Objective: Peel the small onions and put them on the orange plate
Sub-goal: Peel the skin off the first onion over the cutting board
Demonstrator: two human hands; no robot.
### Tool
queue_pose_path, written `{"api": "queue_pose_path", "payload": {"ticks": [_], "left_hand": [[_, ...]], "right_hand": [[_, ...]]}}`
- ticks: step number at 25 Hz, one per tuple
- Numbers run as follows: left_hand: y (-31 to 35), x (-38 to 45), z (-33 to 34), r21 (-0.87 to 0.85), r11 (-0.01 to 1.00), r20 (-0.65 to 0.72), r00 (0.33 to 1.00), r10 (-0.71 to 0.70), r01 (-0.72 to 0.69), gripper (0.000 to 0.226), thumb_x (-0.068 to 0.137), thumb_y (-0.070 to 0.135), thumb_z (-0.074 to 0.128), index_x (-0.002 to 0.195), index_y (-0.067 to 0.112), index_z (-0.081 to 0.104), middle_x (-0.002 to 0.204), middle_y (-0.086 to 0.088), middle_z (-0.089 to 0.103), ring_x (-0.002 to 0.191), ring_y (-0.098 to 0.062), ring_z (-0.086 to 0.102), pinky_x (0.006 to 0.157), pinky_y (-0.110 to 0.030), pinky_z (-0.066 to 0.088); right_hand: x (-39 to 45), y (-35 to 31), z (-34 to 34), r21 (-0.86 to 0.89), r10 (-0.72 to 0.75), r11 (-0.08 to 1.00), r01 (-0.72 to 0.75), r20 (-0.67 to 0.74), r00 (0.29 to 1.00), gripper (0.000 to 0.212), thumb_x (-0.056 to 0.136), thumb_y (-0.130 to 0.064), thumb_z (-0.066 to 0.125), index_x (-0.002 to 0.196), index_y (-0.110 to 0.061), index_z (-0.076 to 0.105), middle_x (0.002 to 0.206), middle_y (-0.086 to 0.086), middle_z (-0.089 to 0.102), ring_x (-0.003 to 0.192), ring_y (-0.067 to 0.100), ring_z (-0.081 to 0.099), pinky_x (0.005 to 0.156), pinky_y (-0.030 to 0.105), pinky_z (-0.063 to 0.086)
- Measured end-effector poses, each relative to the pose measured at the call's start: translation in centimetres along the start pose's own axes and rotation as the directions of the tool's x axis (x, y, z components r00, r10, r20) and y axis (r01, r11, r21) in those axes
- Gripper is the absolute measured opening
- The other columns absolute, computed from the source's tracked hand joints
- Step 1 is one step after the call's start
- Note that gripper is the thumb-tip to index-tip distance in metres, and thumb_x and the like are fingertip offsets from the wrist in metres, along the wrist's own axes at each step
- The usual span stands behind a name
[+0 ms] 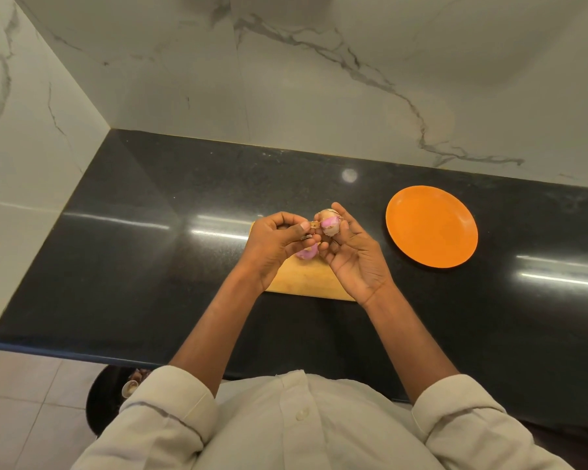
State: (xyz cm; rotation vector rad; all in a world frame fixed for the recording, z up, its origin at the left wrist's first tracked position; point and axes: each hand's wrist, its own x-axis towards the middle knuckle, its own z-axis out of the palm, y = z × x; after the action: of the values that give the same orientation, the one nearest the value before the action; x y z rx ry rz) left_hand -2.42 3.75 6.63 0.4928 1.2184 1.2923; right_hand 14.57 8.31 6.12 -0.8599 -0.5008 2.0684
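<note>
Cream-sleeved arms reach out, right hand [348, 252] gripping a half-peeled small pink onion [330, 222], left hand [274, 242] pinching its skin, round orange plate [431, 226] far right holding nothing.

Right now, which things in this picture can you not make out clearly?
- Head view: the onions on the cutting board; both hands hide all but one pink onion.
- How far the held onion is peeled; the right hand's fingers cover part.
- The scrap the left hand pinches: too small.
</note>
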Motion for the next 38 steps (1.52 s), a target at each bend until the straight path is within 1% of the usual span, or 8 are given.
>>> {"api": "queue_pose_path", "payload": {"ticks": [6,9,16,21,25,28,33,38], "left_hand": [[0.0,-0.2,-0.3,0.094,0.995,0.061,0.998,0.013,-0.019,0.017,0.097,-0.008,0.070,0.114,-0.005,0.067,0.098,-0.024,0.072,0.086,-0.027,0.078,0.080,-0.033,0.067],[0.0,-0.2,-0.9,0.163,0.986,0.072,0.997,0.011,-0.023,0.023,0.097,-0.008,0.069,0.121,-0.009,0.068,0.104,-0.029,0.072,0.089,-0.027,0.079,0.078,-0.031,0.065],[-1.2,-0.9,-1.5,0.576,0.810,0.013,0.992,0.129,-0.113,0.015,0.100,0.023,0.076,0.106,0.009,0.078,0.101,-0.006,0.079,0.093,-0.012,0.073,0.090,-0.029,0.057],[-1.2,-0.9,-0.3,0.609,0.770,-0.022,0.967,0.254,-0.189,0.011,0.096,0.021,0.079,0.106,0.016,0.081,0.096,0.001,0.079,0.091,-0.009,0.075,0.079,-0.017,0.058],[-1.4,-1.1,-0.2,0.499,0.848,-0.054,0.970,0.238,-0.181,0.012,0.092,0.015,0.084,0.102,0.010,0.081,0.087,-0.008,0.080,0.081,-0.025,0.080,0.078,-0.032,0.066],[-1.5,-1.2,0.1,0.500,0.844,-0.056,0.965,0.254,-0.193,0.009,0.092,0.011,0.082,0.101,0.010,0.082,0.084,-0.002,0.079,0.080,-0.014,0.075,0.076,-0.027,0.064],[-1.7,-1.2,0.4,0.217,0.976,-0.092,0.996,-0.015,0.034,0.027,0.093,0.009,0.081,0.120,0.009,0.074,0.109,-0.013,0.078,0.095,-0.022,0.078,0.089,-0.035,0.066],[-1.6,-1.0,0.5,0.248,0.962,-0.129,0.988,-0.084,0.114,0.030,0.087,0.009,0.085,0.111,-0.002,0.073,0.103,-0.017,0.079,0.087,-0.023,0.078,0.088,-0.038,0.067]], "right_hand": [[0.0,0.3,-0.4,0.002,0.084,0.996,-0.084,0.012,0.996,0.037,0.104,-0.029,0.055,0.131,-0.008,0.068,0.122,0.016,0.071,0.100,0.023,0.066,0.087,0.035,0.052],[0.1,0.5,-0.5,-0.037,0.102,0.994,-0.102,-0.013,0.995,0.039,0.108,-0.033,0.053,0.132,-0.007,0.067,0.118,0.016,0.073,0.099,0.023,0.069,0.086,0.038,0.058],[-0.2,1.2,-1.1,-0.378,0.040,0.923,-0.070,-0.089,0.995,0.032,0.108,-0.029,0.056,0.132,-0.012,0.068,0.111,0.008,0.078,0.092,0.020,0.073,0.073,0.030,0.050],[-0.7,1.5,-1.4,-0.510,0.008,0.860,-0.033,-0.051,0.999,0.029,0.102,-0.029,0.067,0.130,-0.023,0.073,0.124,0.008,0.075,0.110,0.024,0.071,0.082,0.034,0.054],[-0.8,1.3,-1.2,-0.556,-0.031,0.831,0.005,-0.037,0.999,0.030,0.100,-0.026,0.071,0.129,-0.023,0.073,0.123,0.004,0.076,0.113,0.021,0.071,0.084,0.033,0.056],[-0.8,1.3,-1.0,-0.541,-0.061,0.841,0.032,-0.036,0.998,0.032,0.099,-0.021,0.071,0.131,-0.018,0.072,0.122,0.007,0.076,0.111,0.021,0.074,0.083,0.029,0.059],[-0.7,1.4,-1.2,-0.511,-0.102,0.856,0.077,-0.021,0.995,0.035,0.097,-0.008,0.072,0.132,-0.012,0.070,0.122,0.011,0.076,0.113,0.024,0.074,0.097,0.043,0.062],[-0.6,1.8,-1.5,-0.645,-0.136,0.756,0.108,0.006,0.991,0.032,0.094,-0.012,0.077,0.124,-0.024,0.077,0.120,0.003,0.076,0.118,0.027,0.071,0.102,0.045,0.060]]}}
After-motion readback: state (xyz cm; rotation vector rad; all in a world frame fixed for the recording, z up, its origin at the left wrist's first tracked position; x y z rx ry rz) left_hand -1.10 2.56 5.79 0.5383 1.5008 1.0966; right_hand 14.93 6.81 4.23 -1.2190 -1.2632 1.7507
